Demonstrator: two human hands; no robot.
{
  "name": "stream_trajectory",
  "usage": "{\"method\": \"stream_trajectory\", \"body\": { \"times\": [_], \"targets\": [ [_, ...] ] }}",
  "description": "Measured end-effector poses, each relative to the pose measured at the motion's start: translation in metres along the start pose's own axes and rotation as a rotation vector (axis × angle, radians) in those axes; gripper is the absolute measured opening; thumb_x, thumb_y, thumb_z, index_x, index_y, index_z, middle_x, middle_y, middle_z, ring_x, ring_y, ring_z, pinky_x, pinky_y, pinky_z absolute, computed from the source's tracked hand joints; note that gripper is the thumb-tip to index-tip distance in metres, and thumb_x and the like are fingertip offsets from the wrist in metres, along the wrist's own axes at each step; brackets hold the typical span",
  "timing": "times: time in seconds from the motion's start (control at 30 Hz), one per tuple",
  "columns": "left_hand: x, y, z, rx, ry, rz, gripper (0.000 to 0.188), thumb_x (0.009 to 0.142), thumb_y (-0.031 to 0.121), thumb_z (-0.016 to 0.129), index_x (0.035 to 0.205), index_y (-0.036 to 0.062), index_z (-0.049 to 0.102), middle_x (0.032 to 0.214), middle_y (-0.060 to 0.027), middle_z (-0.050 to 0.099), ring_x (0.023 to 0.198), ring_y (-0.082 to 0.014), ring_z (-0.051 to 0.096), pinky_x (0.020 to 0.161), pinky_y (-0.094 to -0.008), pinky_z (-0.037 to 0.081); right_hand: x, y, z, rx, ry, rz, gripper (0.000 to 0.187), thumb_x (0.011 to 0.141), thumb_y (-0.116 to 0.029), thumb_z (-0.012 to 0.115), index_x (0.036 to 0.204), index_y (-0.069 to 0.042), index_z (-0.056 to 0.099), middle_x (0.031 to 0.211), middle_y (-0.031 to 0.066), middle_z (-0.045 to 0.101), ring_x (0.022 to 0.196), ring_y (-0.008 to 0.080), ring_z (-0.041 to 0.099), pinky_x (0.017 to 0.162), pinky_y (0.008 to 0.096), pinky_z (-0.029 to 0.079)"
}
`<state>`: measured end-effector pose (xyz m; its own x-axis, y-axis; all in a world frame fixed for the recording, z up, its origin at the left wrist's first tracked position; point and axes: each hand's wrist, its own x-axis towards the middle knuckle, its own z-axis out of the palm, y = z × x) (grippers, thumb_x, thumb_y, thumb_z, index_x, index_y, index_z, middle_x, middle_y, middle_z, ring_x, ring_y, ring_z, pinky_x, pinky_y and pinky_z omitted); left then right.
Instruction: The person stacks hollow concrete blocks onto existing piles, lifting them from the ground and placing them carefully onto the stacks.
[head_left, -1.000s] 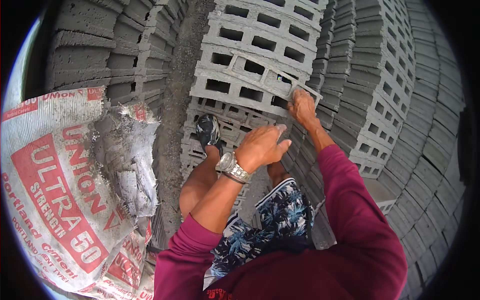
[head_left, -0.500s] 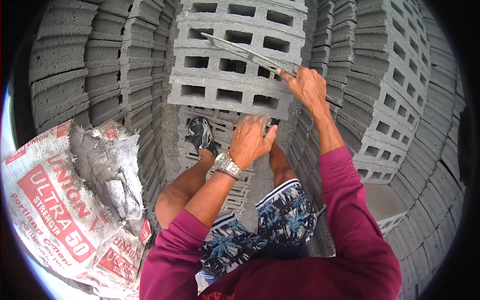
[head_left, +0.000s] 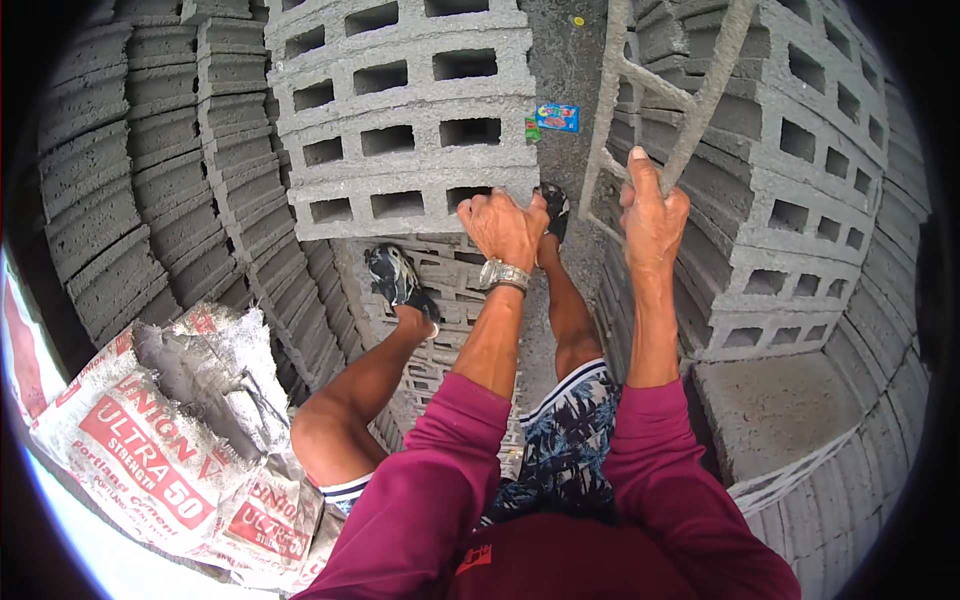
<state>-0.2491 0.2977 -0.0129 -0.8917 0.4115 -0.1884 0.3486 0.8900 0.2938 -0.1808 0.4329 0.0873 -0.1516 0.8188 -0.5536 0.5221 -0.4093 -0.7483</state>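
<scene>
My left hand (head_left: 503, 232), with a metal watch (head_left: 503, 275) on its wrist, has its fingers curled over the near edge of a grey concrete hollow block (head_left: 420, 222). That block is at the front of a stack whose rectangular holes face up at me. My right hand (head_left: 655, 215) is closed round a grey, cement-crusted frame (head_left: 655, 78) with crossbars like a small ladder. The frame stands tilted up just right of the stack, and its top runs out of view. My legs straddle the near end of the stacked blocks.
Tall rows of concrete blocks rise on the left (head_left: 160, 180) and on the right (head_left: 800, 180). A torn cement bag (head_left: 150, 450) lies at the lower left. One block (head_left: 770, 405) sits low at the right. A blue wrapper (head_left: 557, 117) lies on the floor strip beside the stack.
My right hand has turned the frame from edge-on across the stack to upright at its right, showing its crossbars. My left hand has moved onto the block's edge. The view has shifted right.
</scene>
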Motion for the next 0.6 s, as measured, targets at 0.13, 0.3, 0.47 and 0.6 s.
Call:
{"method": "stream_trajectory", "body": {
  "times": [0.13, 0.3, 0.47, 0.6],
  "targets": [
    [-0.005, -0.003, -0.008, 0.024, 0.008, -0.016, 0.038, 0.068, 0.036, 0.079, 0.069, -0.001, 0.07, 0.068, -0.0166, 0.066, 0.078, -0.0296, 0.062, 0.091, -0.0409, 0.038, 0.001, -0.016, 0.008, 0.084, -0.057, -0.033, 0.051, 0.094, -0.042, 0.064, 0.061, -0.003, 0.058, 0.058, 0.0005, 0.052, 0.057, 0.0118, 0.046, 0.055, 0.0307, 0.036],
    [-0.001, -0.006, -0.015, 0.027, -0.119, -0.032, 0.041, 0.071, 0.04, 0.078, 0.071, 0.0001, 0.071, 0.071, -0.0161, 0.067, 0.084, -0.03, 0.062, 0.093, -0.041, 0.037, -0.017, -0.055, 0.045, 0.105, -0.194, -0.167, 0.042, 0.093, -0.041, 0.067, 0.07, -0.007, 0.06, 0.061, -0.001, 0.051, 0.051, 0.0075, 0.045, 0.046, 0.0255, 0.034],
    [-0.004, -0.015, -0.016, -0.01, -0.177, -0.02, 0.044, 0.074, 0.042, 0.076, 0.082, -0.0006, 0.07, 0.078, -0.0154, 0.069, 0.091, -0.0272, 0.061, 0.1, -0.0413, 0.034, -0.041, -0.093, 0.093, 0.212, -0.401, -0.341, 0.035, 0.093, -0.034, 0.068, 0.076, -0.004, 0.062, 0.062, -0.0001, 0.047, 0.052, 0.0076, 0.041, 0.046, 0.0252, 0.032],
    [-0.006, -0.019, -0.016, -0.095, -0.173, -0.015, 0.046, 0.076, 0.043, 0.074, 0.088, -0.0007, 0.07, 0.083, -0.0143, 0.07, 0.098, -0.0266, 0.058, 0.101, -0.0411, 0.032, -0.066, -0.137, 0.12, 0.303, -0.489, -0.599, 0.033, 0.094, -0.03, 0.065, 0.075, -0.003, 0.06, 0.062, 0.0015, 0.047, 0.047, 0.0093, 0.037, 0.045, 0.0271, 0.029]
  ]
}}
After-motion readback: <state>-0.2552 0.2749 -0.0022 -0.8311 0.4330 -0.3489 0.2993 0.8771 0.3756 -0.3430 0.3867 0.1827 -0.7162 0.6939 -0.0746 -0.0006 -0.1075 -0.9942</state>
